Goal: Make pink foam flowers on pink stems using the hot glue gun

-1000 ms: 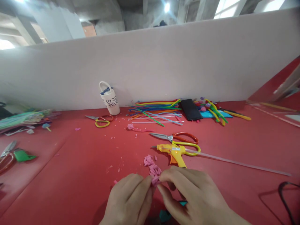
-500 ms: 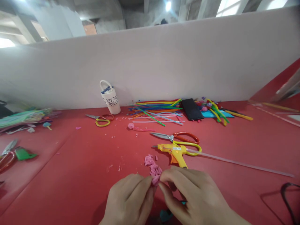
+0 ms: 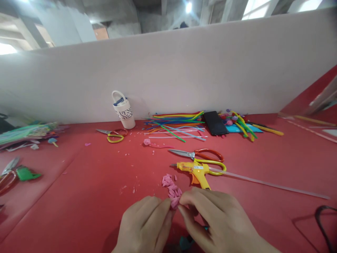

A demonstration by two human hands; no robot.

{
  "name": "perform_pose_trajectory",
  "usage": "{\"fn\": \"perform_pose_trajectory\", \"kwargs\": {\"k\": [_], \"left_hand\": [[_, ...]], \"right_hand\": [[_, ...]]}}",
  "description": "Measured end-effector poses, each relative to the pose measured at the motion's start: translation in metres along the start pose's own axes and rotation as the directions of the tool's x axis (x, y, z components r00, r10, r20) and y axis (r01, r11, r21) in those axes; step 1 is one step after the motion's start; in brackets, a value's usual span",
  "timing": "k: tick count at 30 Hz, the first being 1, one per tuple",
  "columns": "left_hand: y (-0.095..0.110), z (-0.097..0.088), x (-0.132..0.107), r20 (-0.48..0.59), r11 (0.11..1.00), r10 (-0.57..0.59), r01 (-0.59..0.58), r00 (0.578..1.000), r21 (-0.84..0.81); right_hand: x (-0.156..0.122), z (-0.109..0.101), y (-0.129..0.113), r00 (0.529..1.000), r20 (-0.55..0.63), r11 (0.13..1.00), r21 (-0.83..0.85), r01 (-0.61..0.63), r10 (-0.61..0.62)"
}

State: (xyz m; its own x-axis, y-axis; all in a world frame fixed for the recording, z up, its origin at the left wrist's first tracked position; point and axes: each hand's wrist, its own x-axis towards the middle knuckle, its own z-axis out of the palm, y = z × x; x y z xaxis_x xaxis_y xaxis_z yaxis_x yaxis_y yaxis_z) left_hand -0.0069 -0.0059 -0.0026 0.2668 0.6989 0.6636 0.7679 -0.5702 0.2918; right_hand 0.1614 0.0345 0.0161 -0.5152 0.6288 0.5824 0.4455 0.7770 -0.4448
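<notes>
Small cut pink pieces (image 3: 173,191) lie in a narrow heap on the red table, close in front of me. At the near end of this heap my left hand (image 3: 146,223) has its fingers pinched together against the pink. Opposite it, my right hand (image 3: 214,218) pinches with thumb and forefinger from the right side. Pink shows between the two sets of fingertips, though exactly what each grips is partly hidden. Just beyond my right hand lies a yellow hot glue gun (image 3: 195,170) with a long clear glue stick (image 3: 271,184) in it, resting across scissors (image 3: 186,153).
Behind are a white tumbler (image 3: 125,114), more scissors (image 3: 116,137), a pink flower-like piece on a stem (image 3: 146,142), coloured pipe cleaners (image 3: 173,123) and a black phone (image 3: 215,123). A white partition (image 3: 168,73) stands at the back. A black cable (image 3: 319,219) lies right.
</notes>
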Motion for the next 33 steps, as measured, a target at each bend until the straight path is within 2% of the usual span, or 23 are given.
{"fn": "perform_pose_trajectory", "kwargs": {"k": [17,26,33], "left_hand": [[-0.001,0.0,0.001,0.022,1.0,0.02,-0.021,1.0,0.021],[-0.005,0.002,-0.001,0.082,0.983,-0.136,0.145,0.987,-0.114],[-0.004,0.003,-0.003,0.087,0.968,-0.203,0.213,0.975,-0.133]], "right_hand": [[0.003,0.001,-0.005,1.0,-0.012,0.999,-0.033,-0.015,0.015],[0.007,-0.011,-0.005,1.0,0.0,1.0,0.006,-0.026,0.026],[0.006,-0.008,-0.002,0.998,0.063,1.0,0.02,0.008,-0.01]]}}
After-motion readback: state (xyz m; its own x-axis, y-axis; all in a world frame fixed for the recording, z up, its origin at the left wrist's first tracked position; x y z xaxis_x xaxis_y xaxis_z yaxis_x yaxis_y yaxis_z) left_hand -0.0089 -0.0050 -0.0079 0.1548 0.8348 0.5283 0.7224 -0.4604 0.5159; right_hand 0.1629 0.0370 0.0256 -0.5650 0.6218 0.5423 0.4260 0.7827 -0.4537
